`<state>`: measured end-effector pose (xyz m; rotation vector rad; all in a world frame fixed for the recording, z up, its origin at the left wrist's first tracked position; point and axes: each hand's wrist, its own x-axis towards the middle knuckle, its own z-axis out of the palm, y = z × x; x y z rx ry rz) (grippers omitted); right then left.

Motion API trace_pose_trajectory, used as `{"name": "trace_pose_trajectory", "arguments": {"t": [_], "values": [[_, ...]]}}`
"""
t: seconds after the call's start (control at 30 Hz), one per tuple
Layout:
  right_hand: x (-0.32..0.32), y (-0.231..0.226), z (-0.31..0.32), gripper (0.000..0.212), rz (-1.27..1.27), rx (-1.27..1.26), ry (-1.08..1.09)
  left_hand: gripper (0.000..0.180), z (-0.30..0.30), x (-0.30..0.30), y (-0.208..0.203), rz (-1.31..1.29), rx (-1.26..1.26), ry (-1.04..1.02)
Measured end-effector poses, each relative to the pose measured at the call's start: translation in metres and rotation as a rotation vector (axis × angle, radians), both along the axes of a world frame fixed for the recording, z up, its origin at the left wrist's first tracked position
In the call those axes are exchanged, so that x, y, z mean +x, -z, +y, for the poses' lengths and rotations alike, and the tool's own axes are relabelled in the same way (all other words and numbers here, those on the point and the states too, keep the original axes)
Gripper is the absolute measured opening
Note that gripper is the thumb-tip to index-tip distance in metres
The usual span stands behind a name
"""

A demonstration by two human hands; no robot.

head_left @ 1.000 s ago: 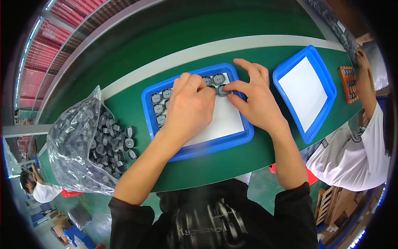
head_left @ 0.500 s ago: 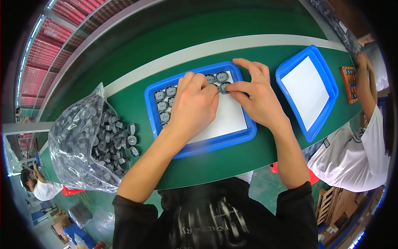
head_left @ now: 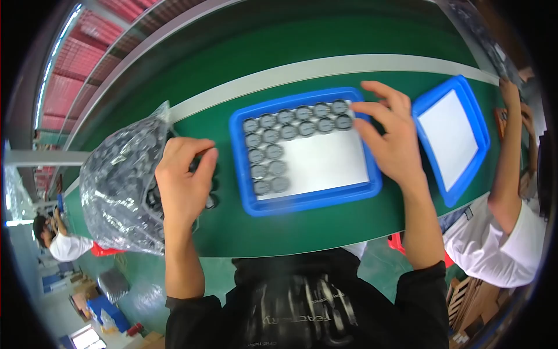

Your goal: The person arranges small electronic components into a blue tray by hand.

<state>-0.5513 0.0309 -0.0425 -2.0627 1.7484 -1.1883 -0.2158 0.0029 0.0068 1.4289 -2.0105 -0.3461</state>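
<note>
My left hand [head_left: 185, 180] hovers over loose grey parts beside a clear plastic bag [head_left: 119, 180]. Its thumb and forefinger are bent with a small gap between their tips, and nothing shows in them. Most of the loose pile is hidden beneath this hand. At the tray's far right corner, my right hand [head_left: 392, 136] is open, thumb and forefinger spread next to the end of the part rows. The blue tray [head_left: 314, 203] has a white sheet [head_left: 325, 160] in it. Small round grey parts [head_left: 305, 113] stand in two rows along its far side and two columns down its left.
A second blue tray [head_left: 479, 136] with a white sheet lies tilted to the right on the green table [head_left: 290, 238]. A white strip [head_left: 273, 81] runs along the back. A co-worker in a white shirt [head_left: 494, 238] reaches in at the right; another person [head_left: 67, 244] is far left.
My left hand has left the tray and moved left to the loose parts. My right hand has drawn back slightly from the part it was touching. The view has shifted.
</note>
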Motion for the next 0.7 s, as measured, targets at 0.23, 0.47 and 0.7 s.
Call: {"name": "trace_pose_trajectory", "arguments": {"t": [0.23,0.47,0.7], "values": [[0.003,-0.003,0.002,0.018,-0.076,0.009,0.015,0.026,0.033,0.052,-0.006,-0.286,0.121,0.072],[0.022,-0.016,0.003,0.014,-0.127,-0.027,0.007,0.034,0.032,0.045,0.021,-0.401,0.071,0.089],[0.110,-0.044,-0.008,0.022,0.095,0.017,-0.550,0.022,0.024,0.048,0.031,-0.364,-0.020,0.044]]}}
